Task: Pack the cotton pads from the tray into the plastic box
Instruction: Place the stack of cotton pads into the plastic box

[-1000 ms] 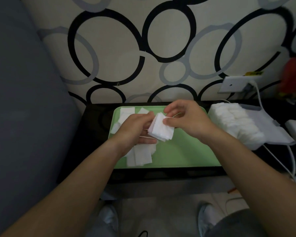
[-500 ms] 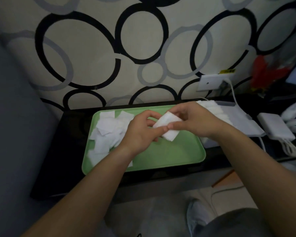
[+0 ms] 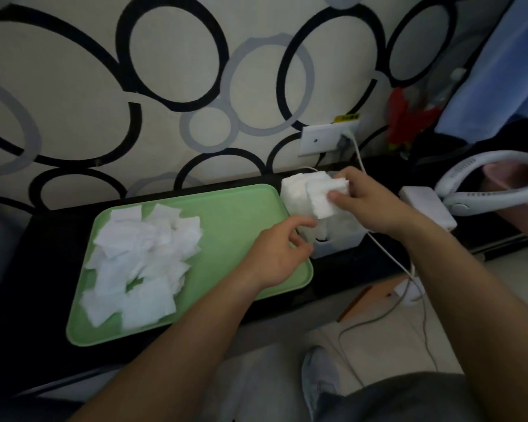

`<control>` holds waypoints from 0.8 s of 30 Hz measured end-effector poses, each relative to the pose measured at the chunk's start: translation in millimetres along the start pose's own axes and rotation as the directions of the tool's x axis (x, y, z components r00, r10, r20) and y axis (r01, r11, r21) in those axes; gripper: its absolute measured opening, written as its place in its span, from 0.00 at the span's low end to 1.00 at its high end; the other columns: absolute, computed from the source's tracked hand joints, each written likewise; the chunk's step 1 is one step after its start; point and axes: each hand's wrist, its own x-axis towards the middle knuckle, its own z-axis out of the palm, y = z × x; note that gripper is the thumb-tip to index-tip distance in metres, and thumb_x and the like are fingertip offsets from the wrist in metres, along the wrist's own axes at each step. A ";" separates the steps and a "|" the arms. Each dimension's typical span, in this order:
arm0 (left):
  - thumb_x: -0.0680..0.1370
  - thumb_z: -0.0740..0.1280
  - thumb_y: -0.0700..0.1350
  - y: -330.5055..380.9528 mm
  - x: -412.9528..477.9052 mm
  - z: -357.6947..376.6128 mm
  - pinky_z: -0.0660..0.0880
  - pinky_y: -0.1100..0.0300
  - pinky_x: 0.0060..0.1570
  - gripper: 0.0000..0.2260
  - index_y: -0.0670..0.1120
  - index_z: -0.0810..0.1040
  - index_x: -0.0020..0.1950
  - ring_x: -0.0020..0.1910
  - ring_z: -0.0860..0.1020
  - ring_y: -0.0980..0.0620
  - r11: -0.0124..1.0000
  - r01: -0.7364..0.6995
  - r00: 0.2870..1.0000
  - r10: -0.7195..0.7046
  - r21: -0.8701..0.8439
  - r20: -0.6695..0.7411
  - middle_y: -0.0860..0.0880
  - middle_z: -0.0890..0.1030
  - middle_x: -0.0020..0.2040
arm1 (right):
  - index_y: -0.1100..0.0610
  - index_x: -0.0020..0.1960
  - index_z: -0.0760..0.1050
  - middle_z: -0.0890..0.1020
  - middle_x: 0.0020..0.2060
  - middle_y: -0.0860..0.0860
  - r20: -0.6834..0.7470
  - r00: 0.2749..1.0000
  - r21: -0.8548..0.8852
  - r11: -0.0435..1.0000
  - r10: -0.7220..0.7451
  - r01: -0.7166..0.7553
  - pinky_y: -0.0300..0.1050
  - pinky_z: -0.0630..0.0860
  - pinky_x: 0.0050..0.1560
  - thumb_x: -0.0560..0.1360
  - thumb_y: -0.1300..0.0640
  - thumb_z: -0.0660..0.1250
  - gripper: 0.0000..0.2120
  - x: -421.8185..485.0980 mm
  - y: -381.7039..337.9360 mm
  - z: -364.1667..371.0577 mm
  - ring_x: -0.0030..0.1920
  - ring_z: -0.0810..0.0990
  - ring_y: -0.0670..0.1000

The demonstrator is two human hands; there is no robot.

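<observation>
The right hand pinches a pad stack above the plastic box, three o'clock of the tray; the left hand is loose, empty. I'd slide it in square beside the packed pads.

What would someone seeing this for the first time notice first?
The heap of loose white cotton pads on the left of the green tray stands out first. Right of the tray, the right hand pinches a small stack of pads over the crammed plastic box. Bold black and grey rings cover the wall behind.
</observation>
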 end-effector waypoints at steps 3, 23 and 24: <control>0.77 0.67 0.41 3.9 5.5 9.3 0.69 0.71 0.41 0.14 0.56 0.81 0.59 0.40 0.77 0.59 1.000 -0.013 1.000 0.012 0.029 0.027 0.55 0.79 0.40 | 0.55 0.57 0.71 0.80 0.45 0.59 0.057 0.998 -0.129 0.991 -0.017 0.025 0.43 0.73 0.44 0.79 0.54 0.67 0.10 0.0 4.9 1.1 0.42 0.77 0.53; 0.76 0.63 0.36 -4.2 8.1 7.9 0.67 0.71 0.40 0.19 0.56 0.80 0.60 0.40 0.76 0.57 0.991 -0.009 0.990 -0.009 0.133 0.140 0.49 0.82 0.47 | 0.42 0.57 0.76 0.81 0.53 0.47 0.194 0.977 -0.800 0.562 -0.087 0.209 0.50 0.64 0.57 0.72 0.46 0.71 0.14 12.8 -5.0 32.3 0.57 0.76 0.52; 0.75 0.62 0.35 -3.9 7.4 6.9 0.66 0.74 0.38 0.20 0.55 0.79 0.61 0.38 0.75 0.59 0.991 -0.011 0.988 -0.010 0.136 0.152 0.49 0.82 0.47 | 0.42 0.57 0.77 0.81 0.54 0.46 0.179 0.978 -0.805 0.556 -0.105 0.207 0.50 0.65 0.57 0.71 0.45 0.72 0.15 12.8 -3.4 32.5 0.58 0.75 0.52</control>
